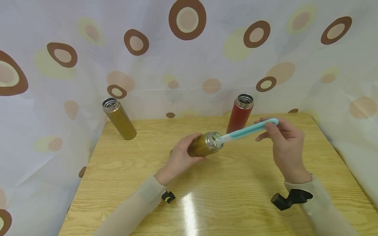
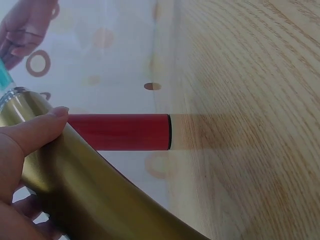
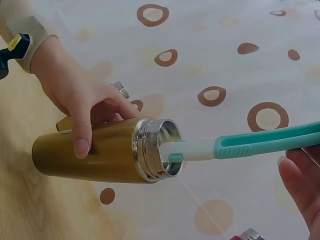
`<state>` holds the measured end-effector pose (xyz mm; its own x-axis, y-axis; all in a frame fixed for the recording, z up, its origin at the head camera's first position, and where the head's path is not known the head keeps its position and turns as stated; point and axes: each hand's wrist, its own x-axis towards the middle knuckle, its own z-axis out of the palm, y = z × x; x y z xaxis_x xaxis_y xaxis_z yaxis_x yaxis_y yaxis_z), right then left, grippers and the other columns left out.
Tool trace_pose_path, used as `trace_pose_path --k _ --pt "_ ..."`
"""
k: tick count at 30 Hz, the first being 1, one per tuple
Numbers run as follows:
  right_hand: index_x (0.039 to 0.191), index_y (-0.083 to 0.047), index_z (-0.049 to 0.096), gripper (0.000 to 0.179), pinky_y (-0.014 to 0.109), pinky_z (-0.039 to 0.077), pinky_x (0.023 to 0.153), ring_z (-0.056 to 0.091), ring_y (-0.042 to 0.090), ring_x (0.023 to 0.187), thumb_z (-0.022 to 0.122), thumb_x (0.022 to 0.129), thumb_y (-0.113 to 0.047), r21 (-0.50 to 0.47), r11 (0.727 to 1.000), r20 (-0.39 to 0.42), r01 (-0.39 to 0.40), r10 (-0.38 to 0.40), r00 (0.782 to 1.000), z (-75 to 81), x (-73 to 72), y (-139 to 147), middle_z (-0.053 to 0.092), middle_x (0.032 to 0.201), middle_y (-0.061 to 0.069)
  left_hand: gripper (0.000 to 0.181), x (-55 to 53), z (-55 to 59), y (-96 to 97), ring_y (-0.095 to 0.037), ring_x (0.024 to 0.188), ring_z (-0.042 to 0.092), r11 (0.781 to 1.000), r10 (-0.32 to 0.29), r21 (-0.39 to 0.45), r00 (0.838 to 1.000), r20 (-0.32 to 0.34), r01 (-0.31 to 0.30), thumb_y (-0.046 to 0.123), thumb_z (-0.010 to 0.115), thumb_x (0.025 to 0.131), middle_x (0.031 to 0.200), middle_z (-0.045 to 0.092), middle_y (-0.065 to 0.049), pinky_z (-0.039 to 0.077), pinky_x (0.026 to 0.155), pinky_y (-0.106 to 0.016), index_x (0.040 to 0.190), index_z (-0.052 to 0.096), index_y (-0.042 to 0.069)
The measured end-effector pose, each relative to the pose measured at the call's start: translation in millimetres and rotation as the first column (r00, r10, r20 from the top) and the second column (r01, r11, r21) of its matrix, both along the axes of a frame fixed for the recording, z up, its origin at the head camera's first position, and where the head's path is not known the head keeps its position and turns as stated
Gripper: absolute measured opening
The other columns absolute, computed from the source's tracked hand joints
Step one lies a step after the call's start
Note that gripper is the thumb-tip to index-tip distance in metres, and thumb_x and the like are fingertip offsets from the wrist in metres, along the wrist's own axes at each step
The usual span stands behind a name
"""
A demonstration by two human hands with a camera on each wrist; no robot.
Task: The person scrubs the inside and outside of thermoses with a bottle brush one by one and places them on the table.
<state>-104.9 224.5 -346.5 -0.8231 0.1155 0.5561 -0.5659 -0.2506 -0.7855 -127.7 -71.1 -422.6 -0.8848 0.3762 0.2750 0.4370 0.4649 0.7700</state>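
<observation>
While the left hand (image 1: 182, 152) grips a tilted gold cylindrical metal flask (image 1: 200, 145), the right hand's (image 1: 286, 149) pinching a long teal-and-white plastic handle (image 1: 247, 130). I can see its white end's poking into the flask's mouth.

A silver-necked gold flask (image 1: 199, 146) tips nearly level, a teal-and-white wand (image 1: 248, 130) reaching into its open mouth.

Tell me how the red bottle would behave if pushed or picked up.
The red bottle stands upright, tall on a narrow base, so a push near its top would probably tip it. Its round sides suggest it would then roll. Its smooth, straight walls look stiff, unlikely to give when gripped.
</observation>
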Motion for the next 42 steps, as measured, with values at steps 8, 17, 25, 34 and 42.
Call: trace_pose_path --k 8,17,25,34,42 --pt "0.121 0.011 0.067 0.022 0.026 0.062 0.071 0.071 0.015 0.096 0.058 0.104 0.002 0.287 0.954 0.179 -0.087 0.036 0.983 -13.9 4.7 -9 0.076 0.117 0.004 0.081 0.3 1.0 1.7 -0.027 0.133 0.057 1.000 -0.004 -0.008 1.000 -0.007 0.004 0.015 0.094 0.077 0.144 0.062 -0.007 0.046 0.111 -0.050 0.147 0.054 0.013" --pt "0.117 0.019 0.065 0.020 0.026 0.062 0.071 0.072 0.016 0.091 0.057 0.102 0.008 0.245 0.968 0.116 -0.046 0.018 0.993 -9.9 5.2 -7 0.077 0.112 0.010 0.081 -0.1 -3.2 0.8 -0.026 0.132 0.057 0.999 -0.017 0.029 1.000 0.008 0.017 0.013 0.094 0.076 0.144 0.061 -0.006 0.046 0.111 -0.049 0.147 0.054 0.014" --pt "0.106 0.024 0.063 0.016 0.026 0.061 0.064 0.074 0.023 0.087 0.054 0.101 0.012 0.048 0.998 -0.014 0.034 -0.033 0.999 -2.2 -0.9 -1 0.077 0.102 0.020 0.081 -2.0 -5.8 -1.4 -0.024 0.131 0.058 1.000 -0.012 0.013 1.000 0.002 0.012 0.016 0.095 0.076 0.143 0.062 -0.005 0.047 0.110 -0.046 0.146 0.054 0.014" --pt "0.119 0.016 0.065 0.021 0.025 0.062 0.068 0.070 0.015 0.090 0.056 0.103 0.006 0.226 0.973 0.116 -0.044 0.018 0.993 -18.9 3.1 -12 0.077 0.114 0.006 0.081 -0.6 -1.9 1.2 -0.027 0.131 0.058 1.000 -0.011 0.003 1.000 0.005 0.011 0.014 0.095 0.076 0.144 0.061 -0.006 0.048 0.110 -0.049 0.147 0.054 0.013" --pt "0.122 0.015 0.064 0.023 0.025 0.062 0.070 0.069 0.014 0.091 0.056 0.105 0.003 0.266 0.962 0.136 -0.062 0.027 0.990 -21.3 4.6 -13 0.077 0.115 0.006 0.082 -0.2 -1.2 0.0 -0.025 0.131 0.058 1.000 -0.015 0.008 1.000 0.000 0.015 0.016 0.095 0.076 0.143 0.062 -0.006 0.048 0.110 -0.048 0.147 0.054 0.013"
